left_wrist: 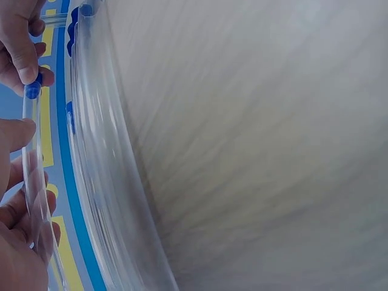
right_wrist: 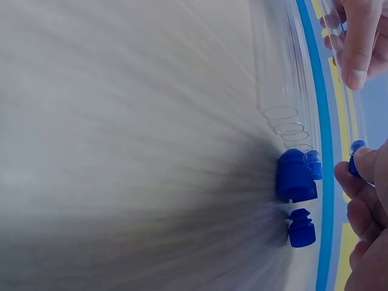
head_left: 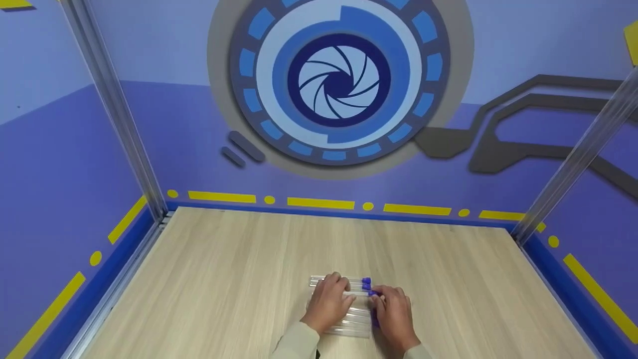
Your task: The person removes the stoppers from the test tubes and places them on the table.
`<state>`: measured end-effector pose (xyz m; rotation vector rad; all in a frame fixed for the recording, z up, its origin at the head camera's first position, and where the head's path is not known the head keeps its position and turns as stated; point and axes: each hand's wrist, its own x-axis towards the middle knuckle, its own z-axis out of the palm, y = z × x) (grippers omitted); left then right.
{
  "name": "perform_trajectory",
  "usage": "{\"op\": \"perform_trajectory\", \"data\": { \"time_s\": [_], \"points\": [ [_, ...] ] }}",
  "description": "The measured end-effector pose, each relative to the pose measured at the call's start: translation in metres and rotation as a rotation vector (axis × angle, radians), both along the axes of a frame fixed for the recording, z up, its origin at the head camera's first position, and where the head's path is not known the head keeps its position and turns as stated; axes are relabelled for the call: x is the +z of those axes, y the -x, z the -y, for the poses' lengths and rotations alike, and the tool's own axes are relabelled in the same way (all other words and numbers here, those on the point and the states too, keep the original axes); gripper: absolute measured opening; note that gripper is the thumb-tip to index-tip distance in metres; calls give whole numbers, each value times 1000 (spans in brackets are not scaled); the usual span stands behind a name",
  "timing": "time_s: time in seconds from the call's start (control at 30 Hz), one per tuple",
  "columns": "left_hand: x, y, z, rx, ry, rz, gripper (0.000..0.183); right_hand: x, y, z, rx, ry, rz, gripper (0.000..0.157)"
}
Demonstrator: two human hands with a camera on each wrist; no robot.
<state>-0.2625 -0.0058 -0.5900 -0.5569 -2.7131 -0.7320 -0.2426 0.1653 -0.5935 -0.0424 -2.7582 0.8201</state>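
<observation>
Transparent, slender round tube (left_wrist: pixel 33 113) is held above the near part of the pale wood-grain tabletop (head_left: pixel 239 279), pinched between the thumb and curled fingers of the left hand (head_left: pixel 327 303), while the thumb and finger of the right hand (head_left: pixel 396 314) pinch the small blue stopper (left_wrist: pixel 33 90) at its right end. Farther off lie two blue-capped clear tubes (head_left: pixel 356 281); nearer, several uncapped clear tubes (head_left: pixel 356 324), mouths facing right beside loose blue stoppers (right_wrist: pixel 295 177). Any contents cannot be made out.

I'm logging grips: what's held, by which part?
A clear, cylindrical tube: the left hand grips its body; the right hand pinches the round blue cap at its end.
</observation>
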Motion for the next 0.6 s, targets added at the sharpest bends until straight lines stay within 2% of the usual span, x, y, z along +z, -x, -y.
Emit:
{"op": "perform_trajectory", "data": {
  "time_s": [0.6],
  "points": [
    [4,1,4,-55,-29,-21,16,-3,0,-9,46,54,-9,17]
  ]
}}
